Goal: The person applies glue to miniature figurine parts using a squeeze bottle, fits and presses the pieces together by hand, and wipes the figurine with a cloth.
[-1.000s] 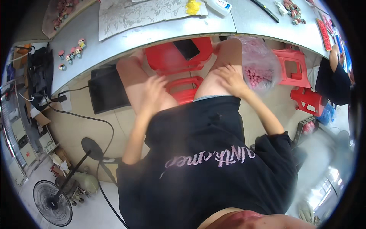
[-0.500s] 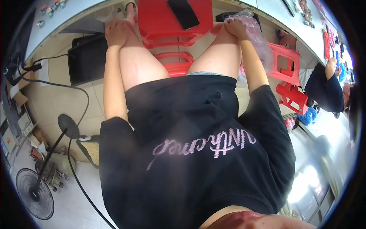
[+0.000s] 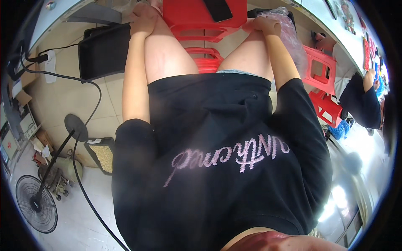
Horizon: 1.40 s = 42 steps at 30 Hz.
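My left hand rests on my left knee, its fingers laid loosely over the skin, with nothing held. Over the other knee lies my right hand, also with nothing in it, the fingers partly turned from sight. A crumpled clear plastic bag hangs right beside that hand. Between my knees stands a red plastic stool, and a black phone lies on its seat.
A worktable curves across the top. A black bin stands at left, above a standing fan, a trailing cable and a tray of pale grains. Red stools and another person in dark clothes are at right.
The whole view has shifted, so the stool, phone and my knees sit slightly higher and farther right. Both hands stay on my knees.
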{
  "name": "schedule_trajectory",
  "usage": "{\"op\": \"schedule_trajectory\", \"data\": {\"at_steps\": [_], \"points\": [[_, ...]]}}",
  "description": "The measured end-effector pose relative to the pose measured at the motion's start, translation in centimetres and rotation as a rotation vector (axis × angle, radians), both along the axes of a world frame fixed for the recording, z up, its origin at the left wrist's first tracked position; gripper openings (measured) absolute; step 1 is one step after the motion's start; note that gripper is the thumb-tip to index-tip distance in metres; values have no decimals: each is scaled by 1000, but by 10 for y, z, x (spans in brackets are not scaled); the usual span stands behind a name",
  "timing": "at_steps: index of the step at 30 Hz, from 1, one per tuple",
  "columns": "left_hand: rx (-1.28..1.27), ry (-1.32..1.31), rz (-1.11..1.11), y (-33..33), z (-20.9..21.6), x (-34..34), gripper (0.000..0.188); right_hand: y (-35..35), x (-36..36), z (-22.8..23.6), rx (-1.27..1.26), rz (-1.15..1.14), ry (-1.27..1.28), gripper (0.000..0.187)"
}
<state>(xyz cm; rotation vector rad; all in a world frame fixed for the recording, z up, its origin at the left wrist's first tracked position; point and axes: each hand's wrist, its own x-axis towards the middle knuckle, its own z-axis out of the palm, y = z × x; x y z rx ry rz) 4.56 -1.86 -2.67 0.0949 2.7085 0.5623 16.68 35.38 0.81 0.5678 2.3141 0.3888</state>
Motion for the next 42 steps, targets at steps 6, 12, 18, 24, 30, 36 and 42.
{"op": "schedule_trajectory", "data": {"at_steps": [6, 12, 18, 24, 30, 36, 42], "points": [[60, 66, -117, -14, -7, 3, 41, -6, 7, -1, -140, 28, 137, 53], [13, 68, -108, -17, 2, 21, 43, -11, 12, -8, -113, 157, 219, 42], [-54, 63, -124, -19, 14, 20, 45, -2, 1, -33, -180, 31, 291, 38], [118, 89, -73, -39, 49, 36, 52, 1, 5, -51, -63, 211, 793, 23], [604, 322, 216, -77, 103, 63, 48, -27, 3, 26, -125, -296, 1052, 23], [1226, 116, 728, -126, 130, 96, 43, 7, -11, -59, 36, 781, 941, 24], [1180, -430, 588, -102, 108, 102, 52, -5, 11, -28, -696, -172, 1303, 29]]}}
